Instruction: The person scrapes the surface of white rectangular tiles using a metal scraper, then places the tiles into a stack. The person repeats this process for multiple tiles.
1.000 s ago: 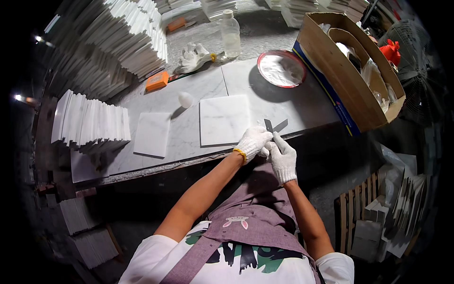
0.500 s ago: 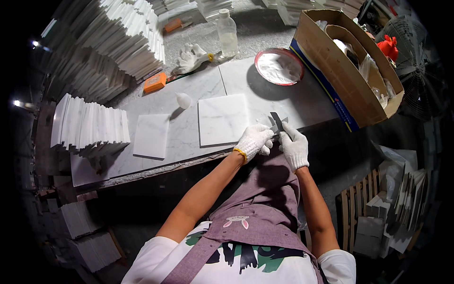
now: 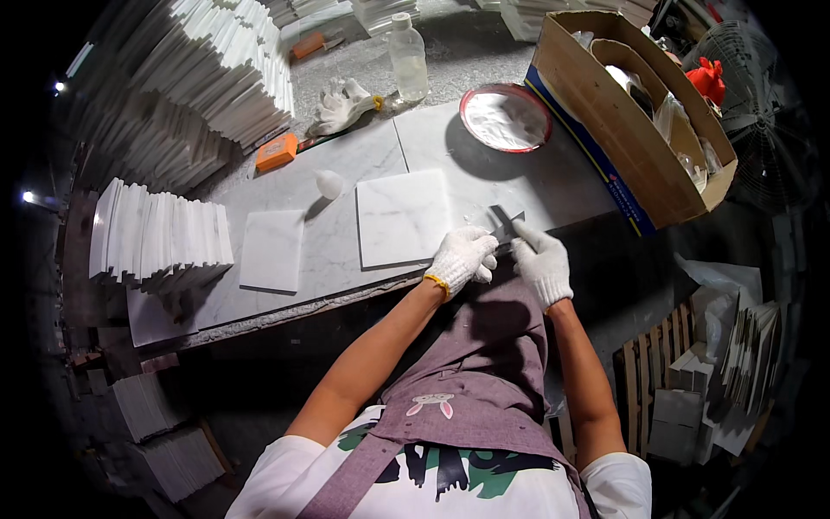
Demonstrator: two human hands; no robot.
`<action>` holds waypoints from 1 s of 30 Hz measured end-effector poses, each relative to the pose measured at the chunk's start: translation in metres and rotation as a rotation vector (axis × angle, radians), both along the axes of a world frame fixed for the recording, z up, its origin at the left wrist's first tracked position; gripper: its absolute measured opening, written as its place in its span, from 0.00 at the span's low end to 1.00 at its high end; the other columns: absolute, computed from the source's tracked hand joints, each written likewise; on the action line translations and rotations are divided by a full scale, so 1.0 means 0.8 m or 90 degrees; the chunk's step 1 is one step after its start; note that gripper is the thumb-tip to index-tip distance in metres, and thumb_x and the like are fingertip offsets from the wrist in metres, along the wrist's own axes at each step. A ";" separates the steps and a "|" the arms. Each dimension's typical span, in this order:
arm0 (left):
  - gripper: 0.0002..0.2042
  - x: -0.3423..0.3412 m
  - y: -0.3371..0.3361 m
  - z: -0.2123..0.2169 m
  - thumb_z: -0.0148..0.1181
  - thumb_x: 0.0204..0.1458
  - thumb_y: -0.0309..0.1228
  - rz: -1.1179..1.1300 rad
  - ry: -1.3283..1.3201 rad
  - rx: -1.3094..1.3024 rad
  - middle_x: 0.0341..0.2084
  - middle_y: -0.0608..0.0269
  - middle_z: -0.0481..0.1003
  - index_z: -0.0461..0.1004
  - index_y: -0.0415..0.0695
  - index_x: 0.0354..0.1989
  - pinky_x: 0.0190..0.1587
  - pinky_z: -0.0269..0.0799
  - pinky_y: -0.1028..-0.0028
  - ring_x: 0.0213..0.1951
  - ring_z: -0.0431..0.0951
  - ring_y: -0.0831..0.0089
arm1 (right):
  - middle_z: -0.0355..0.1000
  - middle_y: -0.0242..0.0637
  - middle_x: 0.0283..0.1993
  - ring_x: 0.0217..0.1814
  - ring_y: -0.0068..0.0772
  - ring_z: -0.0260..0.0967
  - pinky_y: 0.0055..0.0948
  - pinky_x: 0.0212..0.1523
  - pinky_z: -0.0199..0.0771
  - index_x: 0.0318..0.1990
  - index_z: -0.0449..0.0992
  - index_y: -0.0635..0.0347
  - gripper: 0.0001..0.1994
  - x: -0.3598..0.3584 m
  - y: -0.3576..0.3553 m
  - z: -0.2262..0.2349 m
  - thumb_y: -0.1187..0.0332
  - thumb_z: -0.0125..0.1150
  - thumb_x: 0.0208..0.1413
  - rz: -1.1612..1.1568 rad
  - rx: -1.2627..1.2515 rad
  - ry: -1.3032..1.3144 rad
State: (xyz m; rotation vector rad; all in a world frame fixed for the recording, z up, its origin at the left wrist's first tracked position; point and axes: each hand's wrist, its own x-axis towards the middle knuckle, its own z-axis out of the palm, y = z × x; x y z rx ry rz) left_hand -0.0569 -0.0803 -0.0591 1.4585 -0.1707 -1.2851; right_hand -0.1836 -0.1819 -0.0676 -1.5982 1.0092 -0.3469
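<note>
Both of my hands wear white knitted gloves at the table's near edge. My left hand (image 3: 464, 256) is closed on a thin grey scraper blade (image 3: 516, 220), whose far corner shows beyond the fingers. In my right hand (image 3: 542, 265) a dark flat scraper (image 3: 501, 218) is gripped, and its end crosses the other blade. The fingers hide most of both tools. Left of the left hand lies a square white marble tile (image 3: 402, 218), with a smaller marble tile (image 3: 271, 251) further left. A red-rimmed bowl (image 3: 506, 119) of white paste stands beyond my hands.
A row of upright tiles (image 3: 162, 232) stands at the left, with tall tile stacks (image 3: 220, 65) behind. Further back are a clear bottle (image 3: 408, 60), a spare glove (image 3: 343, 106) and an orange box (image 3: 276, 152). A cardboard box (image 3: 624, 130) and a fan (image 3: 752, 112) are at the right.
My right hand has shifted slightly right and down, turning its dark scraper against the other blade. My left hand stays nearly in place. The view has shifted a little.
</note>
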 end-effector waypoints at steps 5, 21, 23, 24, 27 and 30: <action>0.08 0.002 -0.003 -0.001 0.56 0.57 0.29 -0.021 -0.015 0.016 0.20 0.59 0.73 0.73 0.35 0.39 0.18 0.69 0.77 0.15 0.71 0.75 | 0.80 0.45 0.45 0.49 0.32 0.77 0.28 0.50 0.74 0.53 0.76 0.64 0.16 -0.005 0.013 -0.002 0.70 0.57 0.59 0.130 -0.229 0.034; 0.09 0.006 -0.001 -0.009 0.55 0.56 0.31 -0.030 -0.010 -0.002 0.20 0.59 0.75 0.74 0.37 0.39 0.18 0.67 0.77 0.15 0.73 0.75 | 0.80 0.39 0.43 0.46 0.24 0.75 0.22 0.50 0.72 0.57 0.73 0.66 0.18 -0.001 0.027 -0.036 0.72 0.58 0.60 -0.075 -0.060 -0.104; 0.10 0.010 -0.002 -0.012 0.56 0.58 0.32 -0.054 -0.011 0.019 0.20 0.61 0.75 0.74 0.38 0.40 0.17 0.67 0.77 0.14 0.73 0.75 | 0.80 0.36 0.41 0.43 0.23 0.74 0.20 0.49 0.72 0.57 0.73 0.66 0.18 -0.003 0.037 -0.031 0.72 0.57 0.60 -0.002 -0.093 -0.039; 0.10 0.012 -0.002 -0.011 0.57 0.59 0.33 -0.064 -0.013 0.030 0.20 0.62 0.75 0.74 0.39 0.41 0.16 0.67 0.78 0.14 0.73 0.76 | 0.80 0.35 0.41 0.42 0.22 0.74 0.20 0.47 0.72 0.57 0.73 0.66 0.18 -0.004 0.032 -0.034 0.72 0.57 0.60 -0.031 -0.068 -0.061; 0.10 0.008 0.001 -0.005 0.57 0.59 0.33 -0.047 -0.029 0.001 0.20 0.62 0.75 0.74 0.39 0.40 0.17 0.67 0.78 0.14 0.73 0.76 | 0.79 0.31 0.38 0.34 0.20 0.72 0.20 0.38 0.73 0.57 0.74 0.65 0.17 -0.004 0.008 -0.019 0.73 0.57 0.60 -0.139 0.103 -0.051; 0.10 0.008 -0.001 -0.014 0.57 0.59 0.33 -0.046 -0.035 -0.002 0.20 0.61 0.76 0.74 0.39 0.40 0.17 0.67 0.78 0.14 0.73 0.76 | 0.79 0.35 0.40 0.35 0.21 0.73 0.21 0.39 0.74 0.56 0.75 0.64 0.17 -0.003 0.026 -0.031 0.73 0.58 0.59 -0.061 -0.062 -0.105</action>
